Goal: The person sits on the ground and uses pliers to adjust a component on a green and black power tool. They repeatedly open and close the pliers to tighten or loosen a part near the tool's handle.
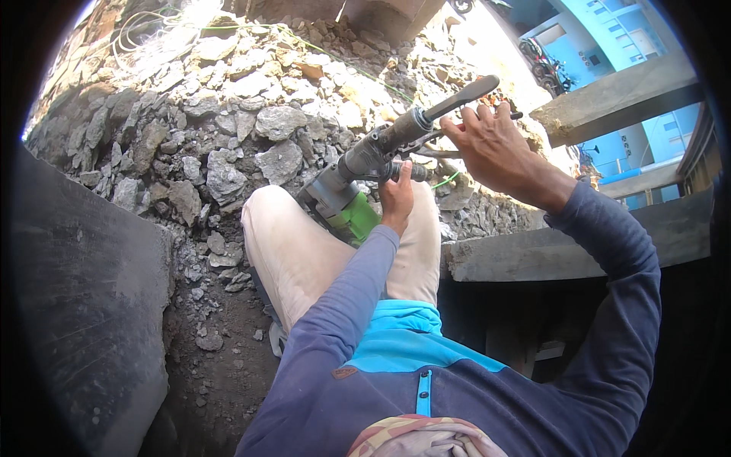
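Note:
A green and grey demolition hammer [344, 189] leans between my knees, its flat chisel bit [463, 97] pointing up to the right. My left hand [397, 199] is closed around the hammer's black side handle [391, 170]. Just below the chisel, my right hand [487, 148] is closed on a slim metal tool [435, 135]. One end of that tool reaches toward the hammer's front collar [407, 126], and a dark tip sticks out past my fingers. Its exact kind is mostly hidden by my hand.
Broken concrete rubble [221, 175] covers the ground ahead. A grey concrete slab [91, 289] stands at the left. Concrete beams [624, 95] cross at the right, with another beam [571, 244] nearer me. A thin green cable [343, 61] runs over the rubble. Motorcycles [544, 67] stand beyond.

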Demonstrator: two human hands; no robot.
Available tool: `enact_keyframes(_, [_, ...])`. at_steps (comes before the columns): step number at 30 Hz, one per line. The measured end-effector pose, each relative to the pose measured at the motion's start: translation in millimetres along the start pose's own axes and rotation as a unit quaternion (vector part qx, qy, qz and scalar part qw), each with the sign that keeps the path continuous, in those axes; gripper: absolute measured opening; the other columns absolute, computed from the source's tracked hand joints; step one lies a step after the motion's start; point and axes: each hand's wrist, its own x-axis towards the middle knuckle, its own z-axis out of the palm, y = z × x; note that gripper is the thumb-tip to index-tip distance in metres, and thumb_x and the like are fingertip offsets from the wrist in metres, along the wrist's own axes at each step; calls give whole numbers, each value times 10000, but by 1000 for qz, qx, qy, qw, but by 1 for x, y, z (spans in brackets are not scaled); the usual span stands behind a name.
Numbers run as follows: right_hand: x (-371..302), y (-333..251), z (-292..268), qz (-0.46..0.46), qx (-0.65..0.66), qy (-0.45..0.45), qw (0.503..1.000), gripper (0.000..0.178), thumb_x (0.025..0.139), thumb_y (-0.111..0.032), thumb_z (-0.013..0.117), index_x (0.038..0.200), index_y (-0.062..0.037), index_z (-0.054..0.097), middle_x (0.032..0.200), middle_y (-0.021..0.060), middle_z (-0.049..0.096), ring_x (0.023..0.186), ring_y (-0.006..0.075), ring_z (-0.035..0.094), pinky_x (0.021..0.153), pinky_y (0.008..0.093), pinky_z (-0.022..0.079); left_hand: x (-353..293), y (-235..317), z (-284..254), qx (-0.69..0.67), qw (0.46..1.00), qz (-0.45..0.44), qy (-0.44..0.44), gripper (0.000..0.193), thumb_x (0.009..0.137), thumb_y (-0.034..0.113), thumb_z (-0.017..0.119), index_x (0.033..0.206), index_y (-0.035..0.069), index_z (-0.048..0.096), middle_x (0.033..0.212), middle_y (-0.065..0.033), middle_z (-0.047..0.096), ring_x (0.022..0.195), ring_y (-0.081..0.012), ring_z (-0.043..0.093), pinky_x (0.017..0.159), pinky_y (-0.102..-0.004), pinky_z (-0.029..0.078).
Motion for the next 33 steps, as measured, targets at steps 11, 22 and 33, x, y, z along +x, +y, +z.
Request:
enact_keyframes(11, [4, 3, 7, 34, -186, 105, 976, 705, 1051, -341, 627, 1679, -114, 401, 1542, 167, 557, 1494, 375, 477, 1219, 838, 247, 0, 0, 0, 19, 1000, 22, 12, 268, 1087, 261, 723, 1180, 10, 723, 1099, -92, 760, 1010, -201, 700, 935, -390, 542])
enact_keyframes(22, [9, -6, 1, 64, -272, 64, 958, 865, 1051, -471, 618, 1764, -179, 226, 1668, 102, 445, 1567, 365, 406, 1254, 860, 155, 4, -4, -2, 45, 999, -14, -1, 277, 1081, 271, 735, 1181, 15, 700, 1097, -97, 747, 997, -227, 687, 936, -406, 534])
enact_keyframes(33, [11, -7, 6, 55, -209, 87, 972, 860, 1038, -369, 670, 1763, -170, 253, 1617, 184, 497, 1532, 401, 447, 1197, 638, 429, 4, -1, -4, 70, 996, -55, -5, 290, 1081, 283, 733, 1219, 30, 705, 1171, -108, 739, 1078, -232, 678, 987, -410, 518])
